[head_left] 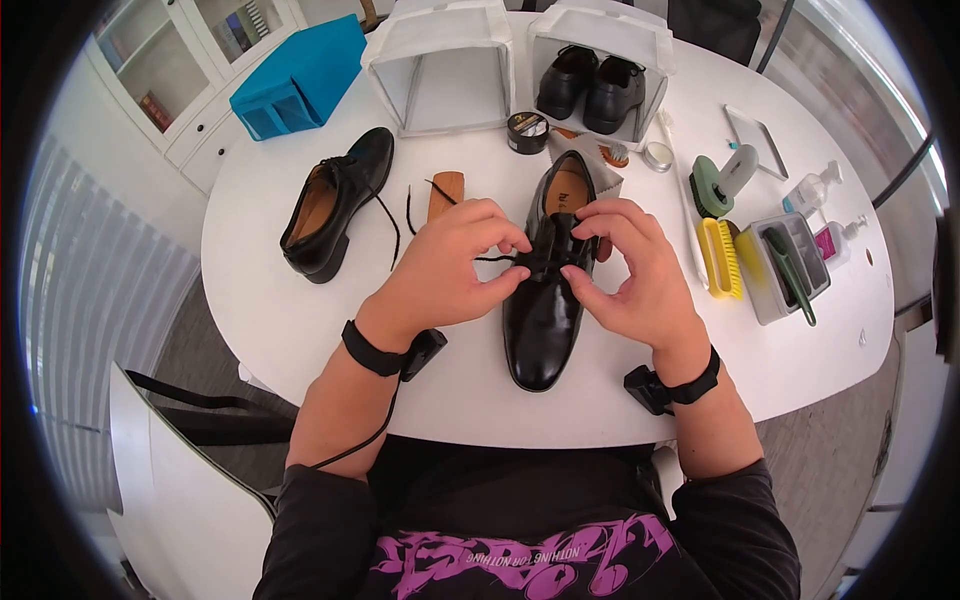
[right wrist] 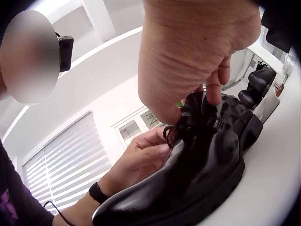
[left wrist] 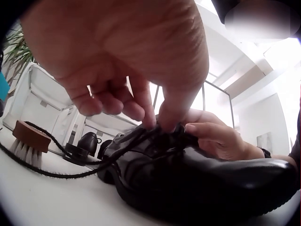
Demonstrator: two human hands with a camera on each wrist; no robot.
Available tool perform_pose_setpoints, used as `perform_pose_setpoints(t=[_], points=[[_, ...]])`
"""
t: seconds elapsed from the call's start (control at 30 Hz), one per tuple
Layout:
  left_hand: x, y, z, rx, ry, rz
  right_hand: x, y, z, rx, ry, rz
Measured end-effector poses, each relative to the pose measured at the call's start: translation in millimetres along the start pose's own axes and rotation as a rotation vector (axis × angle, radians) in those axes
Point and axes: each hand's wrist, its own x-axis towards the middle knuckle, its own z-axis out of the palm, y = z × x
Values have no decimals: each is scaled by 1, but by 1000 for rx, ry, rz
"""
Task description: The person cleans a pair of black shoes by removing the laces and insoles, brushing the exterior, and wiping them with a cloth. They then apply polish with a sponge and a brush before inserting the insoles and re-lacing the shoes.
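White table (head_left: pixel 260 230) across the frame; at its centre a black shoe (head_left: pixel 545 335), toe nearest the person. Left hand (head_left: pixel 440 262) pinches its lace (head_left: pixel 494 259); right hand (head_left: pixel 640 275) grips its lacing flaps. Beyond, upper left of centre, lies another shoe (head_left: pixel 334 225).

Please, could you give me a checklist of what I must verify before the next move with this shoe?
1. Black shoe upright on the white table: ok.
2. Left hand and right hand at its lacing: ok.
3. Lace tied: not ok, a long part trails loose.
4. Lace clear of the wooden brush: not ok, it crosses the top.
5. Lacing even on both sides: cannot tell, fingers cover part.
6. Other shoe out of the way: ok, it stands apart.
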Motion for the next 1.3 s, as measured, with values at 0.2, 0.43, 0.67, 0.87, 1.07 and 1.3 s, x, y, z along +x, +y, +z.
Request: perform_pose_setpoints(t=[0.2, 0.43, 0.67, 0.87, 1.07, 1.3], points=[[-3, -18, 2, 18, -101, -28, 0, 1, 0, 23, -5, 15], [-3, -17, -19, -2, -15, -94, 2, 0, -3, 47, -27, 46], [-5, -19, -25, 125, -53, -76, 1, 4, -7, 210, -40, 83], [-3, -24, -23, 175, 281, -235, 1, 11, -8, 212, -28, 12], [4, -33, -38, -541, 620, -500, -1, 11, -6, 273, -16, 73], [-2, -60, -58, -999, 948, -338, -2, 14, -4, 307, -1, 66]])
